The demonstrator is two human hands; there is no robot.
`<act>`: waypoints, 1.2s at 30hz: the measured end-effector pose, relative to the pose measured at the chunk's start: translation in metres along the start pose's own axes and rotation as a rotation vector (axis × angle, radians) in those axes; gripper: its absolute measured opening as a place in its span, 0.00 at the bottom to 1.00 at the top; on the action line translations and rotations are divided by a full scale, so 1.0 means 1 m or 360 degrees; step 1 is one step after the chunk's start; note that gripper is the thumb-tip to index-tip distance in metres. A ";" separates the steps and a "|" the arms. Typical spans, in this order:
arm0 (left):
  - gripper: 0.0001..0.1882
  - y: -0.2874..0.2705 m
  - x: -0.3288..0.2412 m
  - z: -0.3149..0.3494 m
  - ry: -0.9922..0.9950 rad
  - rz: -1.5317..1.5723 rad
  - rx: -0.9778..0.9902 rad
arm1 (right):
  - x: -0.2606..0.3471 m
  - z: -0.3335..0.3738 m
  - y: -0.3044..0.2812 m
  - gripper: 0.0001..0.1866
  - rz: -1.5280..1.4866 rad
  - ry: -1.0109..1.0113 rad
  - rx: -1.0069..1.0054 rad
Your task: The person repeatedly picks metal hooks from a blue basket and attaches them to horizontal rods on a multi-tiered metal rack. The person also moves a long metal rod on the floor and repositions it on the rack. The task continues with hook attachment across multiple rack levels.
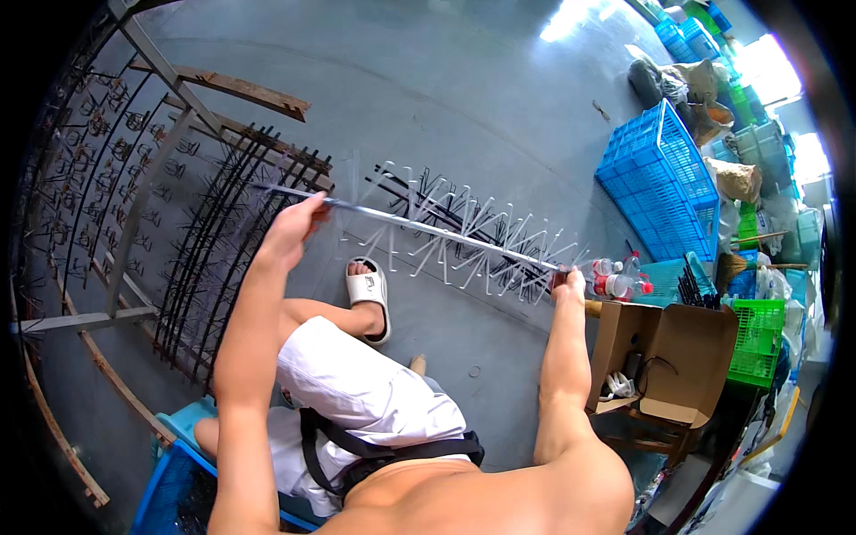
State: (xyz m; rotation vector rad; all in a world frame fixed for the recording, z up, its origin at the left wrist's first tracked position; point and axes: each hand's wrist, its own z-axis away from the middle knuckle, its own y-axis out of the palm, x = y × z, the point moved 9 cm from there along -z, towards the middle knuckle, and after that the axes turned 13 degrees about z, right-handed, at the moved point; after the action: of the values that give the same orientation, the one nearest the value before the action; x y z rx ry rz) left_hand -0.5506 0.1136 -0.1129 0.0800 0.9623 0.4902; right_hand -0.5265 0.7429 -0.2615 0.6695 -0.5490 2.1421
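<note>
A long pale metal rod with several bent wire hooks branching from it [428, 229] stretches across in front of me. My left hand [299, 230] is closed round it toward its left end. The right hand [569, 283] pinches the other end, near some plastic bottles [615, 279]. Beneath the rod, on the grey floor, lie dark hooked rods [426, 207], partly covered by it. The rod tilts down to the right in view. Its far left tip is smeared against the dark rack behind.
At left stands a metal frame [147, 169] with rows of black hooked rods [223, 223] and wooden strips. To the right are a blue crate [664, 183], an open cardboard box [687, 357] and a green basket [756, 343]. Another blue crate [165, 490] sits at lower left.
</note>
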 end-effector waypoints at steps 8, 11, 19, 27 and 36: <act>0.32 0.058 0.098 -0.128 -0.0193 -0.0414 -0.0015 | -0.071 -0.116 -0.056 0.03 0.0079 0.0357 -0.0394; 0.21 0.144 0.057 -0.095 0.0859 -0.1893 0.0048 | -0.048 -0.206 -0.146 0.05 0.0153 0.0381 -0.0591; 0.19 0.074 -0.015 0.060 0.0319 -0.1448 0.1150 | -0.018 -0.167 -0.111 0.17 0.0831 0.0056 -0.1381; 0.16 -0.282 0.065 0.231 0.0592 0.1021 -0.1298 | -0.185 0.210 0.338 0.16 0.1247 -0.1285 0.1666; 0.21 -0.381 0.315 0.238 0.0254 0.2265 -0.2194 | -0.377 0.239 0.512 0.17 0.1448 -0.0058 0.1823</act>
State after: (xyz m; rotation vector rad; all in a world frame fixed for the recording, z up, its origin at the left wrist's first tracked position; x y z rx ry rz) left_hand -0.0714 -0.0527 -0.3234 -0.5742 0.3920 2.3938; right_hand -0.6698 0.0918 -0.3935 1.1961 0.5942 3.2703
